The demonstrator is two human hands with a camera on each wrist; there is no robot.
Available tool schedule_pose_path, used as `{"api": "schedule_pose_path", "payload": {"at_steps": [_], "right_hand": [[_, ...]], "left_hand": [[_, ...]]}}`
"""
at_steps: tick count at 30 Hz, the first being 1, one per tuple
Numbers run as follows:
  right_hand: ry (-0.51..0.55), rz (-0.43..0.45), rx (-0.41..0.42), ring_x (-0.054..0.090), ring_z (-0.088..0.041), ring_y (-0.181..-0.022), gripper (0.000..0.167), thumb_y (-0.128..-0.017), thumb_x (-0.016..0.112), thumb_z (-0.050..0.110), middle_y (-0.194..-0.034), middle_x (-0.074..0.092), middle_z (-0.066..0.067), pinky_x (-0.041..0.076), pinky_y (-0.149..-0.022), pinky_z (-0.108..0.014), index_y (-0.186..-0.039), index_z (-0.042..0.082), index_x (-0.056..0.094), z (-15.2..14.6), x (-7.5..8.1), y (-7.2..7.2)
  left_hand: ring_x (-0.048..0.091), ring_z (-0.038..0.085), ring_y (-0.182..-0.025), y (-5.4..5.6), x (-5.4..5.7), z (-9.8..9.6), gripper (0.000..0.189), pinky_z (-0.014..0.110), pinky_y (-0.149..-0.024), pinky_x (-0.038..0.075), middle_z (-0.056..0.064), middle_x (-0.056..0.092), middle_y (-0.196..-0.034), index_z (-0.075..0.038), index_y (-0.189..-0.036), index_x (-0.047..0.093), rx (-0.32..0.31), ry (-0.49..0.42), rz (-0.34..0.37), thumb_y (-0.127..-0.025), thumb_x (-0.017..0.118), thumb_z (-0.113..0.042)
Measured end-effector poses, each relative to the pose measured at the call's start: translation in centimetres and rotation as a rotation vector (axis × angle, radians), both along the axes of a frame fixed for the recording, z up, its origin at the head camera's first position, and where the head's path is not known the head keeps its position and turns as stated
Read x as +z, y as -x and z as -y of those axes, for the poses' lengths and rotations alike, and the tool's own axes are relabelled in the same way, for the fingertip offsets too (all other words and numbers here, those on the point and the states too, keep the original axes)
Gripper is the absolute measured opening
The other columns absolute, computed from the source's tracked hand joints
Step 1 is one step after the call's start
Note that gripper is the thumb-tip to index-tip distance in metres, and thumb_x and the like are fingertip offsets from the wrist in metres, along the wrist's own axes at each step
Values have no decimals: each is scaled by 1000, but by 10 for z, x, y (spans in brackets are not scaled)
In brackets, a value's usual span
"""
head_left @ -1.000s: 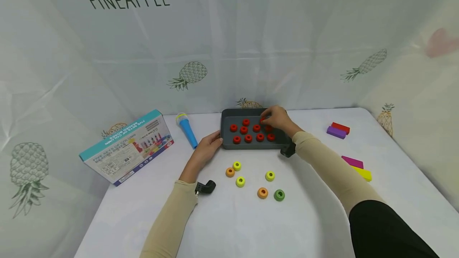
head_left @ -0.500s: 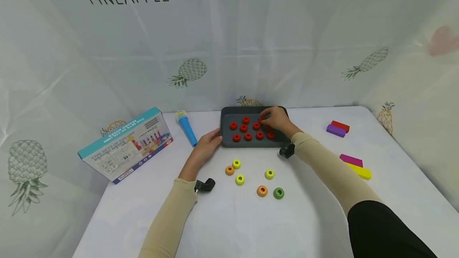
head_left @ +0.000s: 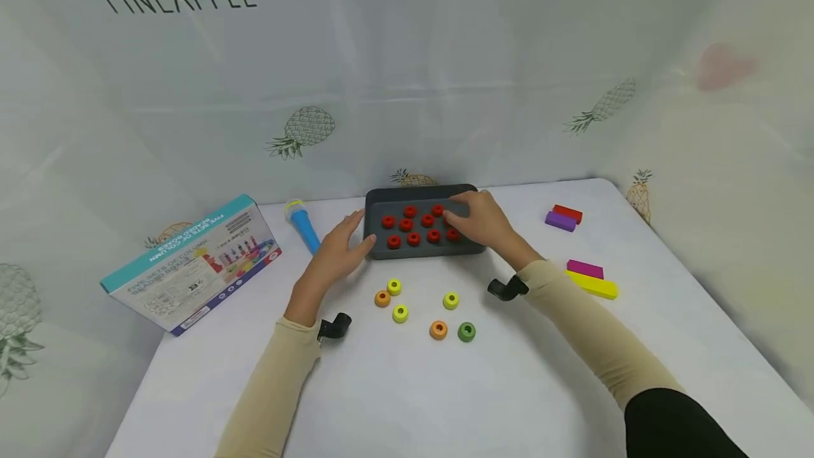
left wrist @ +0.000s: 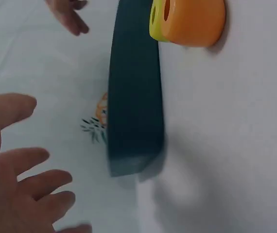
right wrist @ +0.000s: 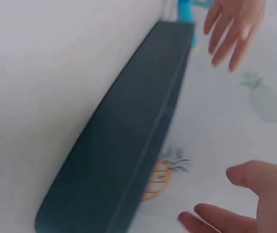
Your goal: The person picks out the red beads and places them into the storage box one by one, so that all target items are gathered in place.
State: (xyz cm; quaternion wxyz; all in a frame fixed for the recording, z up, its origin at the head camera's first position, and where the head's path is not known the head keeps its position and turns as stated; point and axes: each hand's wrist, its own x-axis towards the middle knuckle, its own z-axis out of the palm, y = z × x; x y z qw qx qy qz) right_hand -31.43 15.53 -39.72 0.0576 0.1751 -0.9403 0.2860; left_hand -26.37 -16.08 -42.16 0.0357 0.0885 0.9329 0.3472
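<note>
A dark grey tray (head_left: 420,194) holds several red ring-shaped beads (head_left: 413,239), spread in loose rows. My left hand (head_left: 337,253) is at the tray's left end, fingers and thumb spread; the left wrist view shows bare space between them and the tray wall (left wrist: 136,87). Over the tray's right side is my right hand (head_left: 486,221), thumb and fingers parted with nothing between them, hiding part of that end. Nearer me on the white table lie yellow beads (head_left: 400,314), orange beads (head_left: 438,330) and a green bead (head_left: 466,331).
A blue toy microphone (head_left: 304,230) lies left of the tray, beside a tilted printed box (head_left: 197,267). Far right are red (head_left: 568,213) and purple blocks (head_left: 560,222), with magenta (head_left: 585,270) and yellow blocks (head_left: 594,286) nearer. A pineapple-print curtain (head_left: 394,90) hangs behind.
My right hand has let go of a red bead and drawn back to the right, opening. My left hand has come off the tray's edge and spread its fingers. The head view has shifted rightward.
</note>
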Motion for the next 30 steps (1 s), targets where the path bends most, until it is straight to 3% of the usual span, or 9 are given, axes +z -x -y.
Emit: {"api": "schedule_pose_path", "payload": {"at_steps": [5,10,14,18,24,30], "right_hand": [[-154,-54,-22,49,-40,-129,69,-94,61,55,-148,56,-13,42,-105,-59,-145,8,56,15,4,-26],[-266,39,-44,33,-43,-144,85,-92,53,67,-163,34,-16,30,-114,-66,-157,13,39,26,0,-45],[-347,67,-61,15,-48,-153,97,-87,49,78,-169,18,-15,12,-119,-74,-162,20,28,32,-7,-54],[-406,43,-89,-3,-57,-152,108,-79,45,89,-172,5,-12,0,-117,-79,-163,26,20,37,-13,-56],[-434,-9,-94,-11,-61,-149,118,-72,43,97,-172,-6,-10,-1,-114,-82,-164,30,10,40,-14,-53],[-475,-31,-93,-11,-58,-151,120,-72,39,98,-172,-6,-12,-2,-114,-82,-165,28,6,37,-12,-51]], "left_hand": [[2,41,-158,-3,26,9,80,69,-124,-1,13,21,-169,-17,-162,27,-43,334,-147,-99,44,-65],[-6,44,-157,-7,35,12,89,69,-122,-11,12,17,-170,-20,-162,27,-1,495,-200,-94,37,-76],[-12,43,-156,-11,32,14,95,70,-119,-16,11,8,-172,-23,-163,20,15,531,-195,-90,34,-82],[-15,42,-156,-9,27,11,99,74,-114,-21,10,1,-172,-26,-164,16,36,532,-203,-88,29,-87],[-20,41,-155,-5,19,7,109,75,-110,-24,7,-9,-172,-26,-164,10,52,505,-165,-81,25,-94],[-25,38,-154,-5,15,5,111,74,-111,-26,5,-15,-171,-27,-164,5,47,468,-145,-80,25,-96]]}}
